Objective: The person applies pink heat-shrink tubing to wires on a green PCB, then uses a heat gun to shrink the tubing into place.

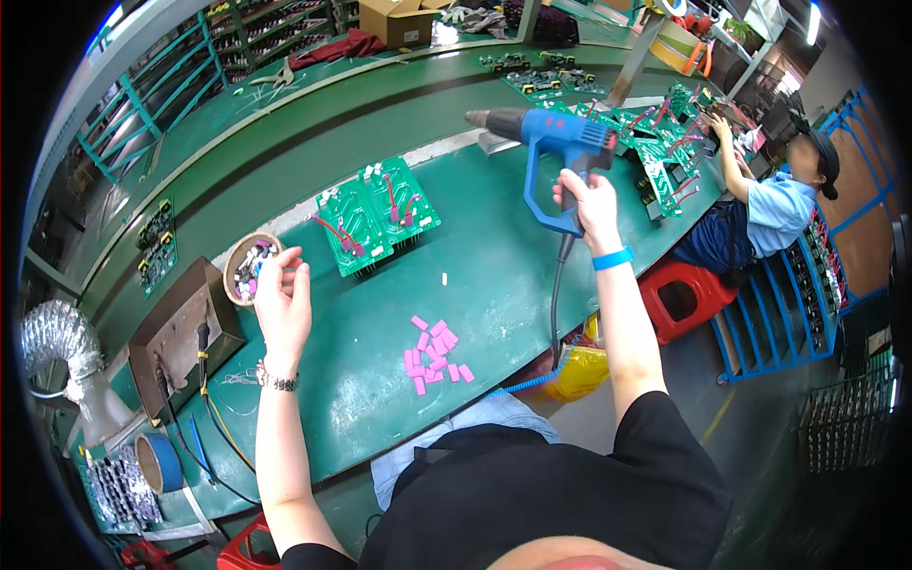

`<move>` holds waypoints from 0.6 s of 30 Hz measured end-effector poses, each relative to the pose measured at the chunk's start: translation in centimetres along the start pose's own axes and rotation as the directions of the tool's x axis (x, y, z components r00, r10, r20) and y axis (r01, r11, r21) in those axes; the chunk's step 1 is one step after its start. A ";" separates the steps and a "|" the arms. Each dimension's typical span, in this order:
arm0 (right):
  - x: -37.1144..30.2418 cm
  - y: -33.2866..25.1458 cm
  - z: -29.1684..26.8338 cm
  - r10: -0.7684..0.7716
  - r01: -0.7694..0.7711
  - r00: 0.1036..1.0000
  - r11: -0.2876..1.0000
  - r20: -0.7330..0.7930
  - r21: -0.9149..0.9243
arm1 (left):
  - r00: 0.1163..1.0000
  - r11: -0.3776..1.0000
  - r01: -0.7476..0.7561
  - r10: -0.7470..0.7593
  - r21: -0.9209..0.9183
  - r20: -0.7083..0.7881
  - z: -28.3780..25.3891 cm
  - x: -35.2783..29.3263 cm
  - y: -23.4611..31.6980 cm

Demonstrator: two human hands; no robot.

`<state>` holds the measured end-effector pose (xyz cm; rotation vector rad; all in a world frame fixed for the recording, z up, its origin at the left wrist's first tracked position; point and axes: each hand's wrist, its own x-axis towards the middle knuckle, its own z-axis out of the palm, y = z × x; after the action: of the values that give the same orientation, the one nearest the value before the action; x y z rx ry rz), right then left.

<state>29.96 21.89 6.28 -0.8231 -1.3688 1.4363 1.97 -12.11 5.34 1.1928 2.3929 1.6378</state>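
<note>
My right hand (591, 204) grips the handle of a blue heat gun (570, 133), held up over the bench with its dark nozzle toward the left. My left hand (283, 299) is beside a round tub (237, 294) of small mixed parts, partly covering its right side. Its fingers are loosely bent and apart, and I see nothing in them. Green circuit boards (375, 214) with red wires lie between my hands, farther back. Nearer to me, several short pink sleeves (435, 356) lie loose on the green bench top (351, 389).
A brown metal tray (180, 328) with soldering irons stands left of the tub. A silver duct (62, 347) and a tape roll (157, 463) are at far left. More boards (665, 152) crowd the right, where a co-worker (774, 204) sits. A red stool (679, 299) stands beside the bench.
</note>
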 end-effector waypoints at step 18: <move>-12.5 -10.5 -2.6 0.049 0.078 0.887 0.964 0.459 -0.255 | 0.980 0.969 -0.079 0.032 -0.235 -0.198 -1.0 4.6 1.2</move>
<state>38.26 10.15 14.43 -0.6537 -1.9625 1.5157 -0.95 -10.02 8.55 1.1149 2.1901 2.0808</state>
